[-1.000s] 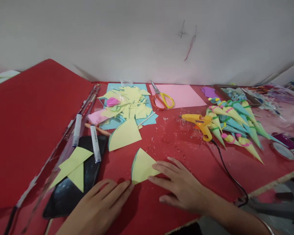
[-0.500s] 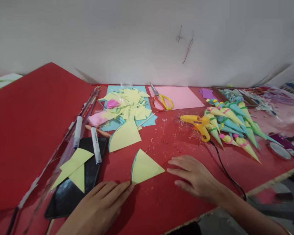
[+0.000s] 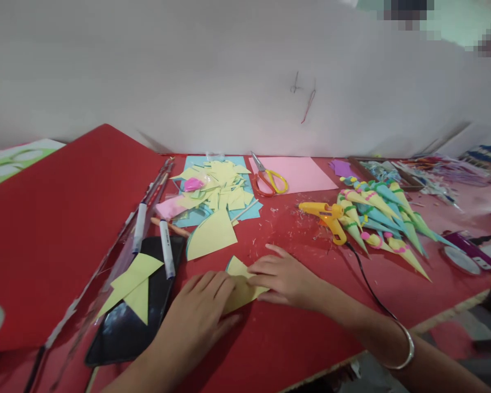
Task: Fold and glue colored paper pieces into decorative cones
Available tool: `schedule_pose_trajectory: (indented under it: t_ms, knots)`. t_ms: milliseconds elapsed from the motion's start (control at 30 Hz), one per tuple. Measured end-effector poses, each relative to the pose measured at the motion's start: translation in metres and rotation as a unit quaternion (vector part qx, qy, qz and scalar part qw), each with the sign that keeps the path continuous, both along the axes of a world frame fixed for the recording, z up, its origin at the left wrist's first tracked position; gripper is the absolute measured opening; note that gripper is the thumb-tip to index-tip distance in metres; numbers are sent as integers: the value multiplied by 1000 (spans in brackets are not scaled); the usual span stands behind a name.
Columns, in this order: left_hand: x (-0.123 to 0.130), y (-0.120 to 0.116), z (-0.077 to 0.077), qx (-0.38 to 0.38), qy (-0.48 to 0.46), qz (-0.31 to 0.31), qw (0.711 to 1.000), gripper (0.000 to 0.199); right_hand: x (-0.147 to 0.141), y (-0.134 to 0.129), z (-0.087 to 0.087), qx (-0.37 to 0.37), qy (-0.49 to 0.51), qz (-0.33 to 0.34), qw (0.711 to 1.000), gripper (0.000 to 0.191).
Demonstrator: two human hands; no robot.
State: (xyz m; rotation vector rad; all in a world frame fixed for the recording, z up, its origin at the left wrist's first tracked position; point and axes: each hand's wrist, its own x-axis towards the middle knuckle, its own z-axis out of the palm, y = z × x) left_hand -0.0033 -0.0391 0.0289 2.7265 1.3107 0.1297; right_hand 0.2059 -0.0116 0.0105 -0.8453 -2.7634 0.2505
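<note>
A yellow paper sector [image 3: 245,292] with a dark line along its curved edge lies on the red tabletop in front of me. Over its left side rests my left hand [image 3: 204,305], fingers stretched out and thumb apart, touching the paper. My right hand [image 3: 284,275], open with fingers spread, reaches onto its right side; part of the paper is hidden beneath both hands. Just beyond lies a second yellow sector [image 3: 215,234]. To the left, yellow paper scraps [image 3: 137,278] and a white marker [image 3: 167,250] rest on a black phone-like slab [image 3: 118,333].
Scissors [image 3: 265,180] lie on pink paper [image 3: 303,172] near the wall, beside a heap of yellow offcuts [image 3: 223,183]. A yellow glue gun [image 3: 325,215] with a black cord sits before several decorated paper cones [image 3: 376,207]. The table's front edge [image 3: 323,376] is close.
My right hand has moved left onto the yellow sector. My left hand has moved right and now covers the sector's left part. The camera view has shifted slightly.
</note>
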Motion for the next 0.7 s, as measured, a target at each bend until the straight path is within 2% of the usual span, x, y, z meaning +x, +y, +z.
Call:
schedule_pose_trajectory:
  t_ms: [100,167,200,267,367,467,567,633,700]
  knots:
    - [8,4,3,23,25,5,999,20,-4,-5,1,94,-9,1,995,19]
    - [10,7,3,62,37,-18,997,12,-6,-9,2,143,3,-5,990,23]
    - [10,8,1,88,33,-37,995,15,-6,-10,4,154,20,-13,988,23]
    - [7,10,-1,148,1,-83,986,22,-4,-11,6,142,75,-36,986,18]
    - [0,13,-5,212,-85,-133,965,26,2,-13,11,75,171,-69,980,16]
    - [-3,16,-7,209,-153,-138,956,29,9,-16,14,48,206,-65,975,17]
    - [1,22,-9,194,-160,-108,962,31,13,-22,16,109,177,-31,978,21]
    - [5,23,-8,163,-132,-77,975,26,15,-28,16,166,120,-17,979,25]
    - [9,21,-5,111,-118,-77,984,25,15,-35,13,216,51,-10,975,27]
